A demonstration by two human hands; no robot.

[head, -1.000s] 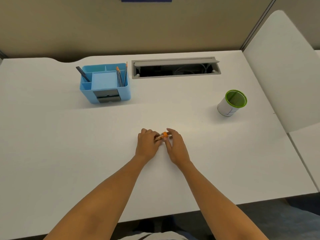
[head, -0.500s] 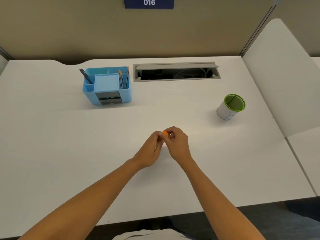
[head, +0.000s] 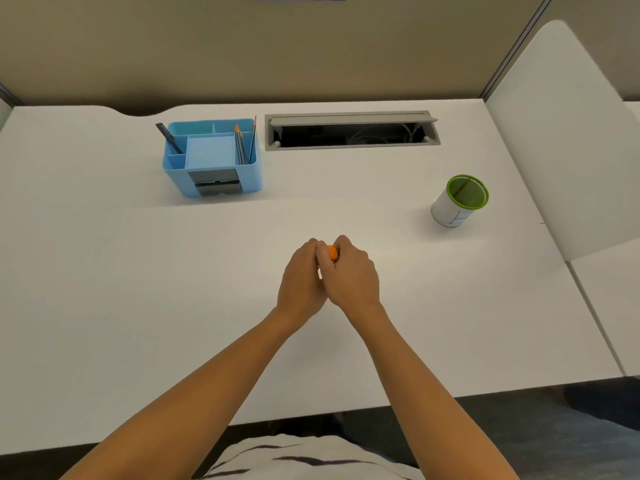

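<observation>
Both hands meet above the middle of the white desk (head: 138, 289). My left hand (head: 301, 282) and my right hand (head: 351, 275) are curled together round a small object, of which only an orange end (head: 332, 252) shows between the fingers. The rest of that object is hidden inside the hands, so its shape cannot be told. The hands seem raised slightly off the desk surface.
A blue desk organiser (head: 211, 157) with several pencils stands at the back left. A white cup with a green rim (head: 459, 200) stands at the right. An open grey cable hatch (head: 351, 131) lies at the back, and a white divider panel (head: 568, 133) rises at the right.
The hands lifted off the desk with the orange-tipped object and closed tighter round it. One second ago it lay between the fingers on the surface.
</observation>
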